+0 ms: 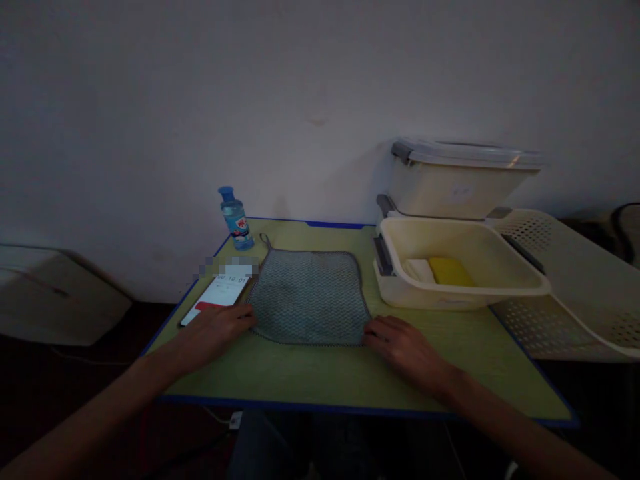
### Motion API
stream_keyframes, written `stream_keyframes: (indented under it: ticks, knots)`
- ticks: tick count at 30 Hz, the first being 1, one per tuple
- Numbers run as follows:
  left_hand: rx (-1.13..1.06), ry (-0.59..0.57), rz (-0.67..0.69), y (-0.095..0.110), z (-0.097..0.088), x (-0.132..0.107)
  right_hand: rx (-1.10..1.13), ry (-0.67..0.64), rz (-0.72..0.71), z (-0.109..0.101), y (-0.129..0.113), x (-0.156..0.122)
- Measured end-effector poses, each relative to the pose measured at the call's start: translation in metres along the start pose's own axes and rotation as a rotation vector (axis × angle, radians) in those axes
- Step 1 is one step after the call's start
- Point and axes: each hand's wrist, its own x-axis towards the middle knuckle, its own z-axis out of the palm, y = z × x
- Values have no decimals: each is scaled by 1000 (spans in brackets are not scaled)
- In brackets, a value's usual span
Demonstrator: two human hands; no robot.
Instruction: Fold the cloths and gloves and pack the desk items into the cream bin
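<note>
A grey-blue dishcloth (310, 297) with a dark stitched border lies spread flat on the green table, its hanging loop at the far left corner. My left hand (215, 333) is closed at the cloth's near left edge, fingers curled on the border. At the near right corner, my right hand (403, 347) is closed on the edge in the same way. Fingertips of both hands are partly hidden. Just beyond my left hand lies a phone (223, 290) with a lit white screen showing a timer.
A blue bottle (237, 223) stands at the table's back left. On the right, an open cream bin (460, 300) holds a yellow item (450, 272) and a white one. Behind it stands a lidded box (460, 183). A perforated basket (575, 280) is beyond the table's right edge.
</note>
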Motion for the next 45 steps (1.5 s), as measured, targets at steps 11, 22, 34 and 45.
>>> stream_keyframes:
  ticks: [11, 22, 34, 45]
  knots:
    - [-227, -94, 52, 12, -15, -12, 301, -213, 50, -28, -6, -24]
    - [-179, 272, -157, 34, -1, 89, 264, -8, 288, 14, -2, 78]
    - [-5, 136, -340, 39, 44, 108, 119, -87, 450, 62, 22, 85]
    - [-60, 188, -282, 37, 44, 102, 97, -45, 411, 56, 26, 72]
